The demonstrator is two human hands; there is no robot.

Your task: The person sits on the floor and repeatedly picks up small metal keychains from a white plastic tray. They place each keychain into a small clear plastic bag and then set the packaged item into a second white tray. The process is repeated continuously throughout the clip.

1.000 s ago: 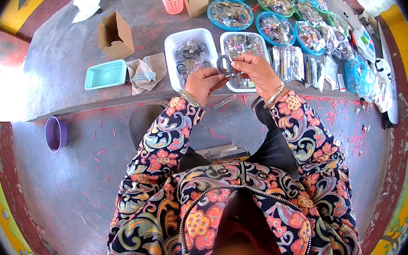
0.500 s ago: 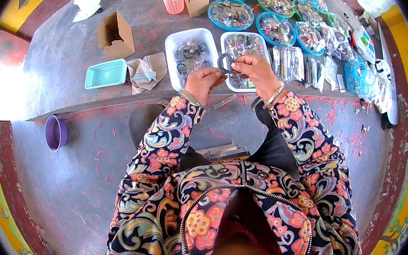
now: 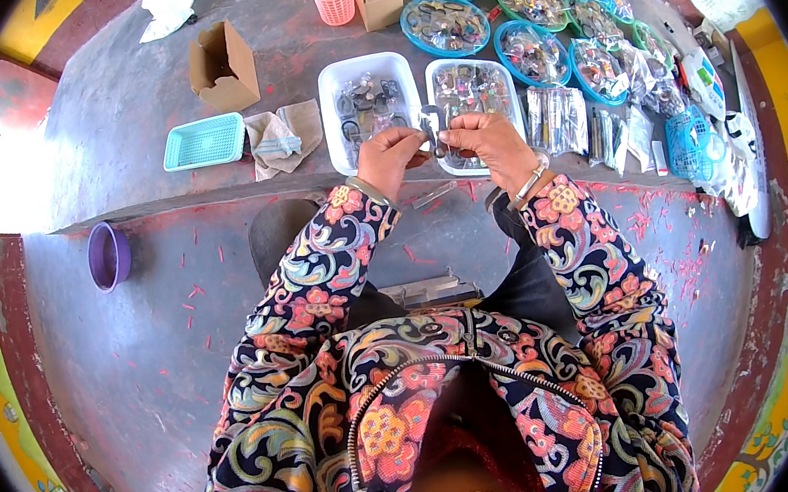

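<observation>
Above the near edge of two white trays I hold up a small black wristwatch (image 3: 431,127), its band bent in a loop. My left hand (image 3: 389,160) pinches its left side between thumb and fingers. On the other side my right hand (image 3: 493,145) grips it the same way, so both hands are closed on it. Behind my left hand, the left white tray (image 3: 328,90) contains several dark watch-like pieces. The right white tray (image 3: 516,110) holds many small mixed pieces, partly hidden by my right hand.
Several blue and green bowls (image 3: 410,31) of bagged pieces crowd the back right. Plastic packets (image 3: 559,121) lie right of the trays. To the left are a folded cloth (image 3: 291,137), a turquoise basket (image 3: 203,143) and a cardboard box (image 3: 226,67). A purple basin (image 3: 107,257) sits on the floor.
The wristwatch has turned between my hands: its round loop faced me before and now shows narrower. My right fingers have shifted slightly down and left along it.
</observation>
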